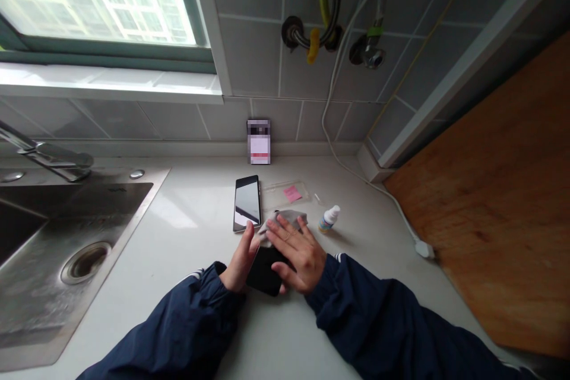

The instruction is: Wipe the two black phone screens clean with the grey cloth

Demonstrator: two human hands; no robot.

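Note:
A black phone (263,273) is tilted above the counter, gripped by my left hand (240,264) along its left edge, thumb up and the other fingers mostly hidden beneath. My right hand (303,255) presses a grey cloth (291,215) against the upper part of that phone, its fingers spread flat over the cloth. Just beyond lies another phone (247,202) with a shiny, reflecting screen. Beside it a clear plastic case (276,193) carries a pink slip (293,193). A small white spray bottle (329,218) stands right of my right hand.
A steel sink (133,214) with a faucet (57,160) is at the left. Against the tiled wall leans a device with a blurred-out screen (259,145). A white cable (342,163) runs down to a plug (424,249) by the wooden panel (499,202) at right.

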